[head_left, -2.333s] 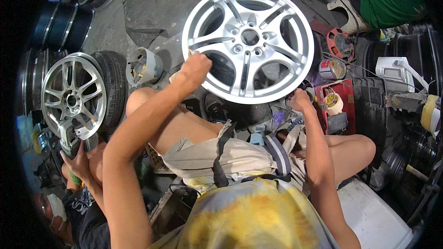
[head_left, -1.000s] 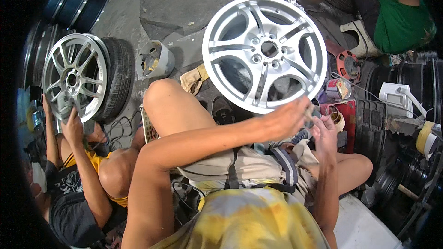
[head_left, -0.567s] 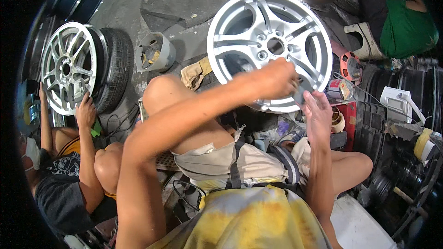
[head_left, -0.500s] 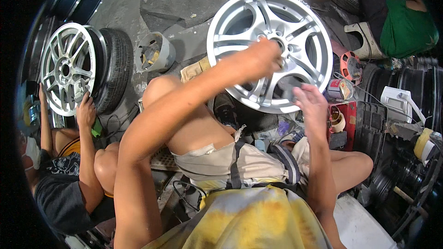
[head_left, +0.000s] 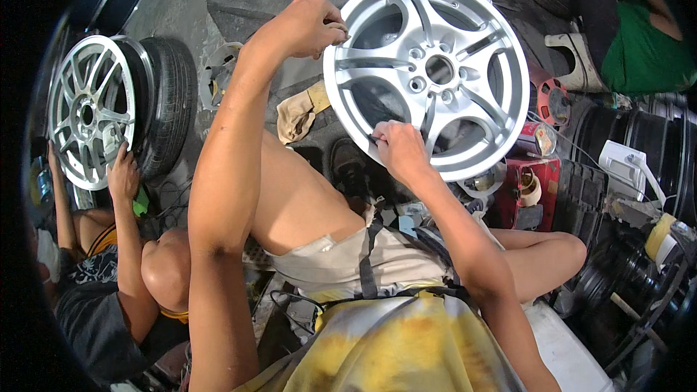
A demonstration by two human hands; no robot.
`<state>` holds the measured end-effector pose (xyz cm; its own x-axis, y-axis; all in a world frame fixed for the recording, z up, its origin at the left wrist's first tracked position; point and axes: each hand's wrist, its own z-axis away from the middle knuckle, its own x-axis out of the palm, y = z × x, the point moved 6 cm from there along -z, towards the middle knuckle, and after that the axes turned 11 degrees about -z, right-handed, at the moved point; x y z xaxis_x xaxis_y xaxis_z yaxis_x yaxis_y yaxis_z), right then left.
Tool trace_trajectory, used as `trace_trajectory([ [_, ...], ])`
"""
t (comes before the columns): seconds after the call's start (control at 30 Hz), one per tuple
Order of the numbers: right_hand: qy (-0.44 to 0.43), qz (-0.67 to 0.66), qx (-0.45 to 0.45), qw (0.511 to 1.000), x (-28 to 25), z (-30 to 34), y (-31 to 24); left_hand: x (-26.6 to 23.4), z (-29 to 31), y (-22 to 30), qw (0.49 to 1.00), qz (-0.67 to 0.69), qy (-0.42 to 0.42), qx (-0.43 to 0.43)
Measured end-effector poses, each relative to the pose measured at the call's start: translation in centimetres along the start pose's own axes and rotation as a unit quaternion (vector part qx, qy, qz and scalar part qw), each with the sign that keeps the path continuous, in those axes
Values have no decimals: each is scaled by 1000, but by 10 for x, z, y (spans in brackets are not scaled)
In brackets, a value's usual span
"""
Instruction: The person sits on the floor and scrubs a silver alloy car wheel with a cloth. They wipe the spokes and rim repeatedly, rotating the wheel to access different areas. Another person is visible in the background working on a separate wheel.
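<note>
A silver alloy wheel rim [head_left: 435,36] with paired spokes lies face up in front of me. My left hand [head_left: 312,25] is at its upper left edge, fingers curled over the outer lip. Nearer to me, my right hand [head_left: 401,147] is closed at the lower left lip, above a gap between spokes. A small dark thing shows at its fingertips; its kind cannot be made out. The hub hole and several bolt holes are in plain sight.
On the left, a co-worker's hands [head_left: 122,173] hold another wheel rim [head_left: 91,112] beside a tyre [head_left: 168,105]. A bucket [head_left: 215,83] and a beige cloth [head_left: 294,120] lie between. At right are a red case [head_left: 512,207], a tape roll [head_left: 531,190] and another person in green [head_left: 646,51].
My left hand has moved from the hub to the rim's upper left edge. My right hand has swung left from the lower right edge to the lower left lip.
</note>
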<state>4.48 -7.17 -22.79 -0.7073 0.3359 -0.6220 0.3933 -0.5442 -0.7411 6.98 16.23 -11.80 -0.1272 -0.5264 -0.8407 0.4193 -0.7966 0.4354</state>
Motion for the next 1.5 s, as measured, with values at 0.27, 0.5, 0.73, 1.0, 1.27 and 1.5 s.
trace_trajectory([
  [0.27, 5, -15, -25, 1000, 8, -8, -3, -14, -1, 4, 996, -2, 76, 44],
  [0.5, -38, 14, -29, 999, 5, -4, 1, -16, -1, 12, 993, 9, 86, 75],
  [0.73, -4, 41, -40, 998, 14, -15, -1, -20, 0, 19, 995, 12, 80, 56],
  [1.0, 11, 25, -58, 998, 14, -22, -3, 13, -13, 29, 995, -63, 24, 77],
  [1.27, 7, 81, -52, 995, 16, -17, 5, 111, -17, 27, 958, -155, -229, 78],
  [1.5, -12, 23, -64, 998, 8, -8, 7, 150, -14, 20, 956, -126, -229, 130],
])
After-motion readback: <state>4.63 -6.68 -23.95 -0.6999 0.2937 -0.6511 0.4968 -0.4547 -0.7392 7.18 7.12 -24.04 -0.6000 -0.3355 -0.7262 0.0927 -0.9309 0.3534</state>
